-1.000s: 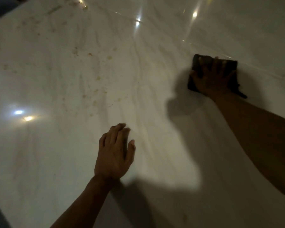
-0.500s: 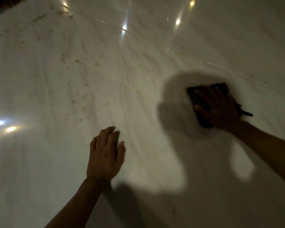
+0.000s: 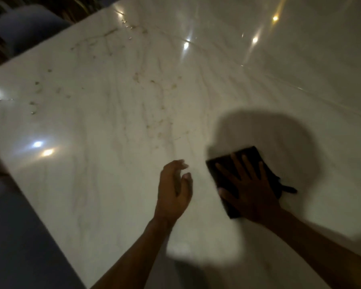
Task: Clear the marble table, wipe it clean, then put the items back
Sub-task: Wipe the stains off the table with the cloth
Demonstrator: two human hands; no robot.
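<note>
In the head view, a dark cloth (image 3: 221,174) lies flat on the white marble table (image 3: 92,163), a little right of the middle of the picture and toward the person's side. It is folded into a rough rectangle. Its long axis runs from the far corner down toward the near edge of the table, leaning slightly to the right as it goes away. A thin dark tail of the cloth sticks out to the right, past the little-finger side of the hand, and points right and slightly toward the person. The cloth looks soft and matte, without shine.

The right hand (image 3: 250,192) lies palm down on the cloth with its fingers (image 3: 239,165) straight and spread, pressing it flat against the stone; the thumb reaches out to the left over the cloth's near edge. Nothing is curled around the cloth.

The left hand (image 3: 174,187) is just left of the cloth, apart from it. Its fingers are loosely bent and hold nothing; whether it touches the tabletop cannot be told.

The tabletop is polished and glossy, with fine grey veins running away from the person and bright points of lamp light mirrored in it. Small brownish specks and smears (image 3: 154,84) are scattered over the far left part, well apart from the cloth. A round shadow falls on the stone around and beyond the right hand. A blurred blue chair (image 3: 29,32) stands beyond the far left corner of the table.
</note>
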